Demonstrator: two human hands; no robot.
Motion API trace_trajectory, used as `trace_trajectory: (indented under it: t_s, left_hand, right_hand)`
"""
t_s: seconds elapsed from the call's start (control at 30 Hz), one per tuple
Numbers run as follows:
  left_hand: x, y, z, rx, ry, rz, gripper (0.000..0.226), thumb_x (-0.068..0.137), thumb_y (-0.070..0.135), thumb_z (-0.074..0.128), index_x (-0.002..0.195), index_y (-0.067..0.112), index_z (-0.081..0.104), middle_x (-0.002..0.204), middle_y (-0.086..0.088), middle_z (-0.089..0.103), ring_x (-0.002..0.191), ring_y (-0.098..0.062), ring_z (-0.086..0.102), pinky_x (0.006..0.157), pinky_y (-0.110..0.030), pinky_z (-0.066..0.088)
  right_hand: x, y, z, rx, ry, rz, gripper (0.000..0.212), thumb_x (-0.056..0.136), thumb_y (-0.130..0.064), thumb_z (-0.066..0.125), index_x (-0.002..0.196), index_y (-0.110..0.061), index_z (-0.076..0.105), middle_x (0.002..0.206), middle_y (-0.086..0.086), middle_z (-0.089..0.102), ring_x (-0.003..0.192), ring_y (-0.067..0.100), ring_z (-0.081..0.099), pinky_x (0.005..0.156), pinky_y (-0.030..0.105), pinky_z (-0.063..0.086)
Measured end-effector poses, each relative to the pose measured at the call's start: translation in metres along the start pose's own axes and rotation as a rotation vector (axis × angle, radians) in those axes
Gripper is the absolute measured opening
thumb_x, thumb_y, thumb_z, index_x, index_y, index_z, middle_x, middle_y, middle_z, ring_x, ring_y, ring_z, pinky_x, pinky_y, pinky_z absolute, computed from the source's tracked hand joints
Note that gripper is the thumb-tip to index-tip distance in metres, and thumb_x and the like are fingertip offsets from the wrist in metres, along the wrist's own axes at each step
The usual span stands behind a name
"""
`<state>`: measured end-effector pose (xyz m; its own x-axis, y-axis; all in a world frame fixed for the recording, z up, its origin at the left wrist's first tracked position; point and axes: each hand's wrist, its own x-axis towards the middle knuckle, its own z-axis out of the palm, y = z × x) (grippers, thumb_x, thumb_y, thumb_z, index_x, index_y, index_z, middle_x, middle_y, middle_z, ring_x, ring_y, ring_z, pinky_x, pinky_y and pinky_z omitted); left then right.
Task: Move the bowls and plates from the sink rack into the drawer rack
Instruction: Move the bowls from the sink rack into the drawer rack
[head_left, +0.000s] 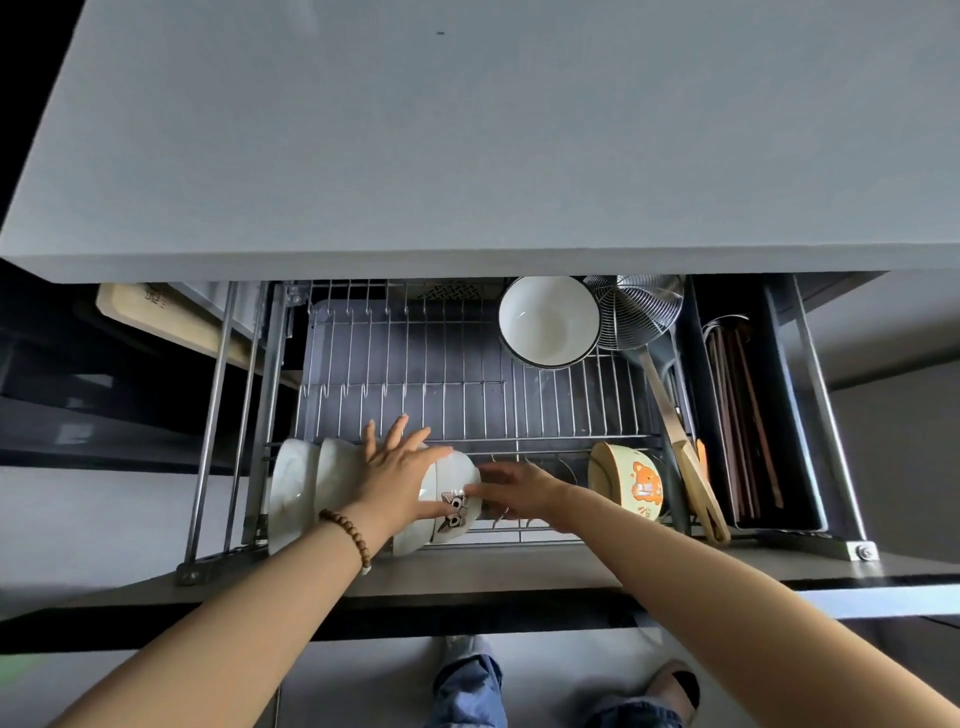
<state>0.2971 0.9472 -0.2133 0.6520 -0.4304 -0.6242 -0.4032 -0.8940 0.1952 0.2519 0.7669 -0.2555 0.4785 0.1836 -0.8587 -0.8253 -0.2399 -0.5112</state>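
The pulled-out drawer rack (467, 374) is a wire grid under the grey countertop. In its front row several white bowls stand on edge: two plain ones (296, 483) at the left and a white bowl with a cat drawing (447, 506) to their right. My left hand (395, 457) lies flat with spread fingers on top of these bowls. My right hand (511, 488) touches the cat bowl's right rim with its fingertips. A yellow bowl with an orange bear (631, 480) stands on edge further right. An upright white bowl (548, 319) sits at the back.
A wire skimmer ladle (636, 312) with a wooden handle lies along the rack's right side. Dark chopsticks (740, 415) fill the narrow right compartment. A wooden cutting board (156, 317) is stored at the back left. The grey countertop (467, 130) overhangs the drawer. My feet are below.
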Motion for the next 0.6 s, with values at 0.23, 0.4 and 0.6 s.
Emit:
trace_trajectory:
  t_s: [0.23, 0.4, 0.6]
  left_hand:
    - [-0.015, 0.058, -0.046, 0.053, 0.001, 0.032, 0.071, 0.09, 0.055, 0.043, 0.148, 0.019, 0.021, 0.154, 0.002, 0.024, 0.142, -0.019, 0.021, 0.116, -0.039, 0.019]
    - [-0.001, 0.183, -0.103, -0.004, 0.134, 0.181, 0.067, 0.091, 0.059, 0.037, 0.145, 0.02, 0.027, 0.152, 0.002, 0.03, 0.141, -0.016, 0.023, 0.117, -0.036, 0.018]
    - [0.004, 0.417, -0.152, 0.05, 0.266, 0.461, 0.072, 0.087, 0.067, 0.031, 0.144, 0.022, 0.031, 0.15, 0.005, 0.033, 0.141, -0.015, 0.025, 0.116, -0.033, 0.018]
  right_hand:
    - [-0.096, -0.026, -0.085, -0.302, 0.252, -0.121, 0.052, 0.094, -0.032, 0.058, 0.141, -0.014, 0.043, 0.142, 0.008, 0.049, 0.127, 0.024, 0.05, 0.108, 0.035, 0.04]
    - [-0.227, 0.009, -0.191, -0.402, 0.551, -0.259, 0.059, 0.093, -0.038, 0.058, 0.146, -0.022, 0.036, 0.15, 0.001, 0.038, 0.137, 0.018, 0.039, 0.11, 0.029, 0.031]
    - [-0.399, 0.129, -0.336, -0.485, 0.935, -0.269, 0.065, 0.089, -0.045, 0.062, 0.146, -0.027, 0.036, 0.155, -0.003, 0.029, 0.142, 0.012, 0.029, 0.113, 0.021, 0.021]
